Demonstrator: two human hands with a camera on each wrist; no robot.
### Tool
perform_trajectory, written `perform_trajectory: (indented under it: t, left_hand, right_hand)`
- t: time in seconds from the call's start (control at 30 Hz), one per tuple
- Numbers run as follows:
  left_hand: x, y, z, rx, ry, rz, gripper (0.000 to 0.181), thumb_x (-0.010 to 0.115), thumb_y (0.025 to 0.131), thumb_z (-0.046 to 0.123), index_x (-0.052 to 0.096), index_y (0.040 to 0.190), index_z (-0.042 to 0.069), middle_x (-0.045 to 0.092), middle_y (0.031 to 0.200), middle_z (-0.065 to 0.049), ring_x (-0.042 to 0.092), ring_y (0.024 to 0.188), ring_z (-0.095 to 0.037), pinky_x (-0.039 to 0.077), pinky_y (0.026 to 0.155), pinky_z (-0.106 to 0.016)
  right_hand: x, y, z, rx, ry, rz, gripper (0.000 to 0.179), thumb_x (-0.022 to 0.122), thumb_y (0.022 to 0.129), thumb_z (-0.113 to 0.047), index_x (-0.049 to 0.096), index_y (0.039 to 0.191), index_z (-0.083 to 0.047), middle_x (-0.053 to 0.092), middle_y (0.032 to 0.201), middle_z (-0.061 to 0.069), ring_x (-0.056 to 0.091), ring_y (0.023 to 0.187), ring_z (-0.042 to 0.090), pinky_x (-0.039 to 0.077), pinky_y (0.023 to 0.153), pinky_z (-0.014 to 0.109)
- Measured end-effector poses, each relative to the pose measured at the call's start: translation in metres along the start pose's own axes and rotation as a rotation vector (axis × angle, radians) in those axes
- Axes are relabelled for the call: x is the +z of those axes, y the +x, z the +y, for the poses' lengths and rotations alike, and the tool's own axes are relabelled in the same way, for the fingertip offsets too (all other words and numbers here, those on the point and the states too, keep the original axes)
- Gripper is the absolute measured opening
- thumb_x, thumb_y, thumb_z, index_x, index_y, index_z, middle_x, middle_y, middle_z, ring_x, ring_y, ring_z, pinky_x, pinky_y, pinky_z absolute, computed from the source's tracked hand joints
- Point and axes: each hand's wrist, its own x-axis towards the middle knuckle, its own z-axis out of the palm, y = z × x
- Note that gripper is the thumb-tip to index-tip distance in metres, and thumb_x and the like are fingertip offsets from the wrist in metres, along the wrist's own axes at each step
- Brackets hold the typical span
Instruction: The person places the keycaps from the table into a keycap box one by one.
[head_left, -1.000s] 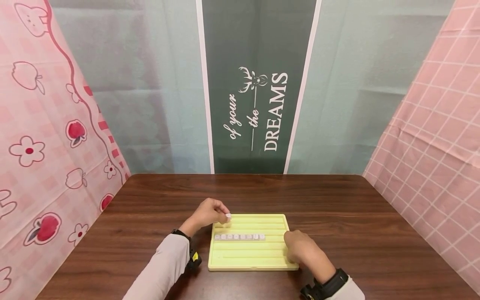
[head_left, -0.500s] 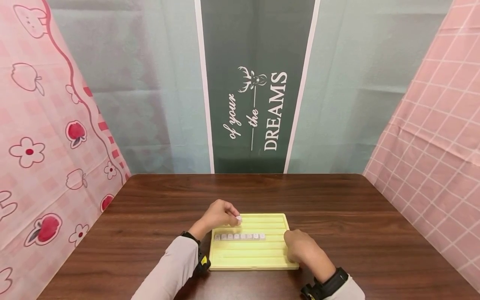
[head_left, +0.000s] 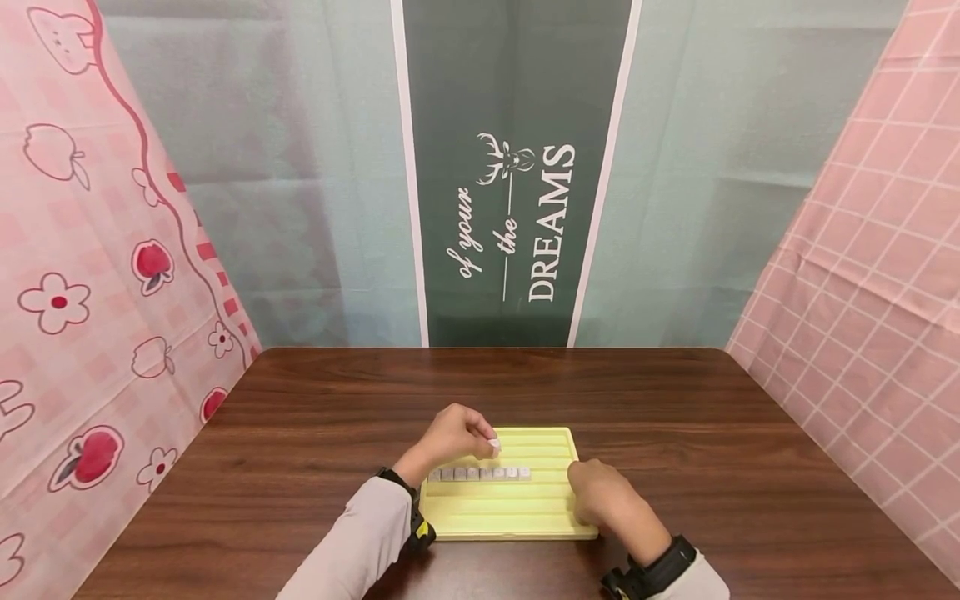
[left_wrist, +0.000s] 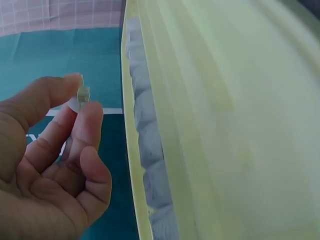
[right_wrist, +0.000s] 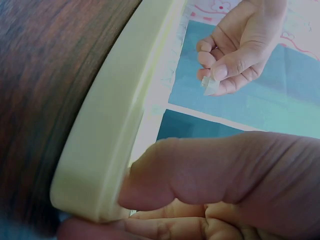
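Observation:
Between thumb and fingertips, my left hand [head_left: 453, 435] pinches a small white keycap [head_left: 495, 446] above the upper part of a pale yellow tray [head_left: 517, 536]. In the left wrist view, the keycap [left_wrist: 84, 94] has its underside partly showing. A row of several white keycaps [head_left: 480, 474] sits in one groove of the tray, from its left side toward the middle. My right hand [head_left: 611, 500] grips the tray's right edge. The right wrist view shows its thumb [right_wrist: 165, 175] on the rim and fingers curled lower down, partly hidden.
The tray lies on a dark wooden table [head_left: 675, 417], with parallel ridges dividing it into long grooves. Behind the table hangs a green curtain [head_left: 510, 333]. Pink patterned cloths hang at the left [head_left: 112, 333] and right [head_left: 862, 333].
My left hand has moved right and slightly nearer, carrying the keycap from the tray's top left corner toward its middle. My right hand and the row of keycaps have stayed put.

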Motion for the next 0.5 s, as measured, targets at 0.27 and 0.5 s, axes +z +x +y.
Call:
perform_trajectory:
  t: [0.27,0.5]
  left_hand:
    - [0.011,0.004,0.005,-0.005,0.029,0.035,0.014,0.077,0.060,0.016,0.064,0.066,0.013,0.057,0.059,0.000,0.051,0.056,-0.016,0.044,0.049,-0.027]
    - [0.021,0.005,0.010,-0.006,0.030,0.029,0.014,0.077,0.060,0.013,0.064,0.066,0.012,0.057,0.059,0.000,0.050,0.057,-0.015,0.044,0.048,-0.026]
  right_hand:
    - [-0.004,-0.006,-0.001,-0.019,-0.016,0.009,0.018,0.062,0.064,0.007,0.051,0.076,-0.002,0.044,0.062,0.009,0.045,0.049,0.021,0.040,0.034,0.026]
    - [-0.005,-0.007,-0.002,-0.027,0.000,0.009,0.018,0.061,0.063,0.008,0.051,0.075,-0.002,0.044,0.061,0.010,0.045,0.048,0.021,0.039,0.033,0.026]
